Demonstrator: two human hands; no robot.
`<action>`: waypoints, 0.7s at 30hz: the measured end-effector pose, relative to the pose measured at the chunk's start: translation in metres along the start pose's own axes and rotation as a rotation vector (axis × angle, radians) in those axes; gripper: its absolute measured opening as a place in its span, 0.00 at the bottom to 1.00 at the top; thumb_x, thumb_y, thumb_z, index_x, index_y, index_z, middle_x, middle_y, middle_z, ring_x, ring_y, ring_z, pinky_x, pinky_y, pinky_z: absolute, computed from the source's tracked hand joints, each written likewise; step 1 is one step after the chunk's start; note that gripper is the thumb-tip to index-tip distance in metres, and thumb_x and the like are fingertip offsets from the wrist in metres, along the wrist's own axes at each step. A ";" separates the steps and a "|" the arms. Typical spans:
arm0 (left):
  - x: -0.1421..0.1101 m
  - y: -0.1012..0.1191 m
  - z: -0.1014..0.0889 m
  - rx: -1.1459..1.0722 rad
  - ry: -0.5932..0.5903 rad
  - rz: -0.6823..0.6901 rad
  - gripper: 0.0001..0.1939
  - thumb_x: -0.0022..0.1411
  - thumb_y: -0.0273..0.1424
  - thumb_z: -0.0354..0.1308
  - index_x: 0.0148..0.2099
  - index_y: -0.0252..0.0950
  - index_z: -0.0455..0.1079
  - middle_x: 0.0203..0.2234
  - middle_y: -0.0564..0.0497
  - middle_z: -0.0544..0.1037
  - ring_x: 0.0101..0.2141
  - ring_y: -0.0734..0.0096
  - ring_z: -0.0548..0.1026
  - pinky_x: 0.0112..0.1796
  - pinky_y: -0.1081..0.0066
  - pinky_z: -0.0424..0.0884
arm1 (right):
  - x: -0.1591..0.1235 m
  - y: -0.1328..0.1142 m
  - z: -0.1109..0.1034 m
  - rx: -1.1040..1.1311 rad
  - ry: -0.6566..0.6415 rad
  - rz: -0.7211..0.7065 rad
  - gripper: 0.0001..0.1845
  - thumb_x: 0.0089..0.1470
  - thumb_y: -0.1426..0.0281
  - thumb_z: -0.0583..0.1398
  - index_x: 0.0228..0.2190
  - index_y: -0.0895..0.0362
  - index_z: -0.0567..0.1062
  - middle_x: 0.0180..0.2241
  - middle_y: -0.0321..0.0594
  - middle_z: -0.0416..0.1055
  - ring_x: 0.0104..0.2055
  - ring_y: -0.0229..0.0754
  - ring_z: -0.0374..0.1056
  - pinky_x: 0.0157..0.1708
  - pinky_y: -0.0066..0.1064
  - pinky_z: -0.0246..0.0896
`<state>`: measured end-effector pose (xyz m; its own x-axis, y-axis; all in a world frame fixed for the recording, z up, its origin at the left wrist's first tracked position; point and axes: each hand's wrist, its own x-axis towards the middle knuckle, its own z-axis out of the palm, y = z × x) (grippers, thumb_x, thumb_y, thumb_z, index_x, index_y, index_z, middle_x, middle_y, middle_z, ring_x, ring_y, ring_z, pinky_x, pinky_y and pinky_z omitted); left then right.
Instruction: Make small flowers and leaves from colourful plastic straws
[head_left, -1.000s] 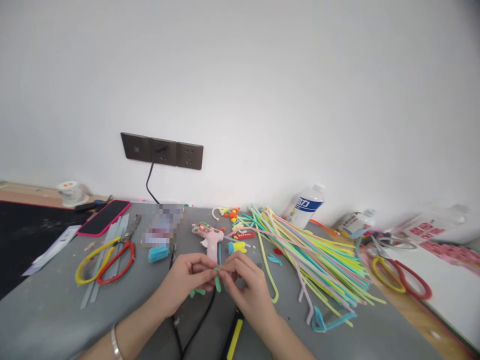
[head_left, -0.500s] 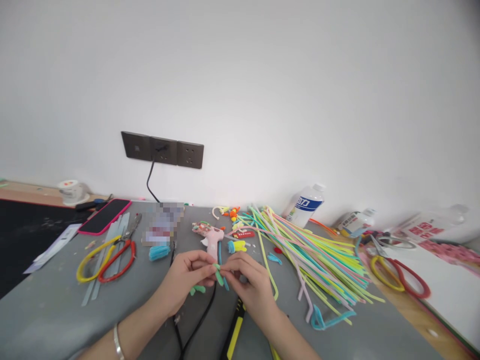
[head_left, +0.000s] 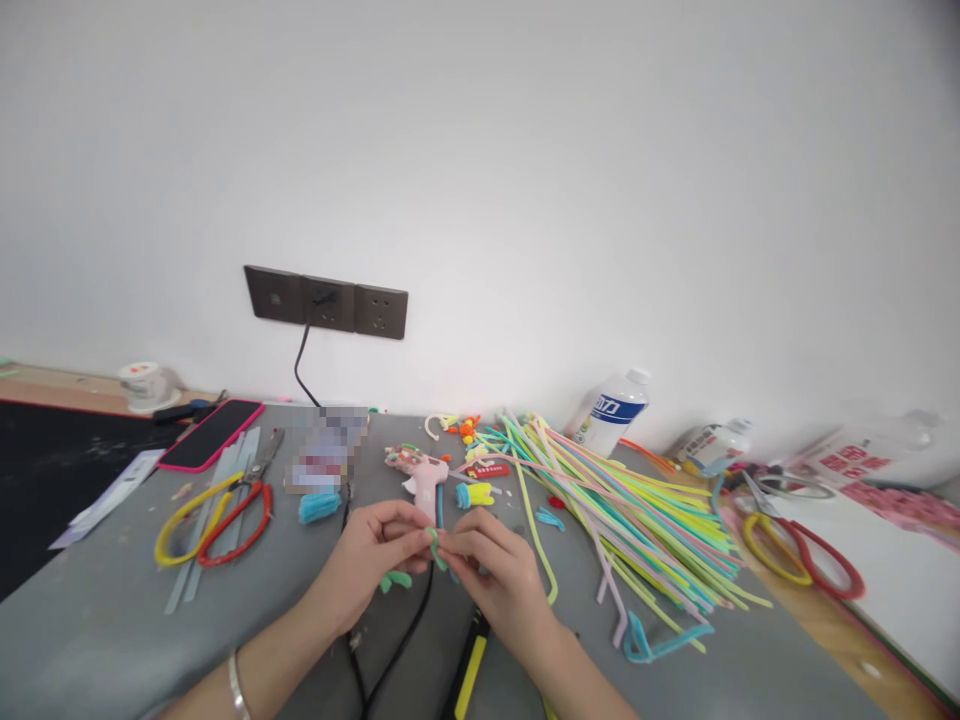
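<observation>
Between my two hands is a short green pipe cleaner, bent at its upper end. My left hand pinches it from the left with thumb and forefinger. From the right, the fingertips of my right hand press on the same piece. Another green pipe cleaner piece shows just below my left fingers, partly hidden. Right behind the hands lies a pink glue gun, its lower part covered by my fingers. A yellow and blue pipe cleaner bundle rests beyond my right hand.
Loose pipe cleaners spread across the right of the grey table. Scissors and a phone lie left; more scissors lie far right. A black-and-yellow cutter and black cable are near me. A white bottle stands behind.
My right fingers have shifted slightly on the green pipe cleaner, and its lower end now looks more curved and more covered. The left hand stays nearly where it was.
</observation>
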<state>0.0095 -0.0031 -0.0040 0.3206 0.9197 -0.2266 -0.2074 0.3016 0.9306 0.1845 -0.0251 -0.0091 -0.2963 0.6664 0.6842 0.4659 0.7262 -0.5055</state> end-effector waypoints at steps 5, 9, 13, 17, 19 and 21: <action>0.002 -0.002 -0.002 -0.008 -0.004 0.012 0.20 0.41 0.42 0.74 0.31 0.34 0.74 0.20 0.54 0.78 0.23 0.76 0.75 0.26 0.79 0.72 | 0.000 -0.003 0.000 -0.069 -0.098 -0.010 0.06 0.60 0.75 0.56 0.33 0.54 0.71 0.30 0.41 0.69 0.30 0.39 0.66 0.28 0.27 0.61; 0.002 -0.002 -0.002 -0.012 0.010 0.030 0.19 0.43 0.41 0.73 0.31 0.34 0.74 0.21 0.53 0.79 0.24 0.75 0.76 0.26 0.79 0.72 | -0.001 -0.003 0.003 -0.076 -0.140 0.010 0.02 0.58 0.73 0.59 0.35 0.55 0.70 0.33 0.42 0.69 0.31 0.40 0.66 0.28 0.28 0.60; 0.004 -0.001 -0.005 0.027 -0.021 0.044 0.18 0.45 0.41 0.72 0.31 0.34 0.74 0.24 0.52 0.80 0.26 0.74 0.76 0.29 0.78 0.73 | -0.001 0.000 0.006 0.006 -0.056 0.044 0.07 0.59 0.78 0.56 0.33 0.55 0.71 0.30 0.39 0.66 0.29 0.38 0.64 0.27 0.26 0.59; 0.006 -0.002 -0.011 0.155 -0.108 0.152 0.14 0.49 0.39 0.70 0.30 0.35 0.74 0.24 0.51 0.80 0.28 0.71 0.77 0.31 0.74 0.74 | -0.001 0.003 0.002 0.033 0.019 0.090 0.07 0.58 0.77 0.58 0.34 0.55 0.75 0.27 0.36 0.63 0.28 0.38 0.63 0.26 0.27 0.58; 0.006 0.000 -0.013 0.287 -0.116 0.255 0.10 0.52 0.36 0.68 0.30 0.35 0.75 0.25 0.51 0.80 0.29 0.69 0.77 0.32 0.73 0.73 | -0.001 0.003 0.000 0.029 0.014 0.096 0.07 0.58 0.77 0.58 0.34 0.55 0.76 0.27 0.36 0.63 0.28 0.38 0.63 0.26 0.27 0.57; 0.005 0.003 -0.014 0.446 -0.101 0.373 0.06 0.54 0.34 0.66 0.30 0.36 0.77 0.26 0.50 0.80 0.29 0.69 0.76 0.31 0.73 0.71 | -0.001 0.002 -0.002 0.027 0.005 0.102 0.07 0.59 0.76 0.58 0.35 0.55 0.76 0.27 0.37 0.63 0.28 0.39 0.63 0.26 0.27 0.57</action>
<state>-0.0021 0.0059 -0.0068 0.3919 0.9081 0.1472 0.0788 -0.1925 0.9781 0.1874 -0.0242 -0.0099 -0.2444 0.7363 0.6309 0.4712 0.6589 -0.5864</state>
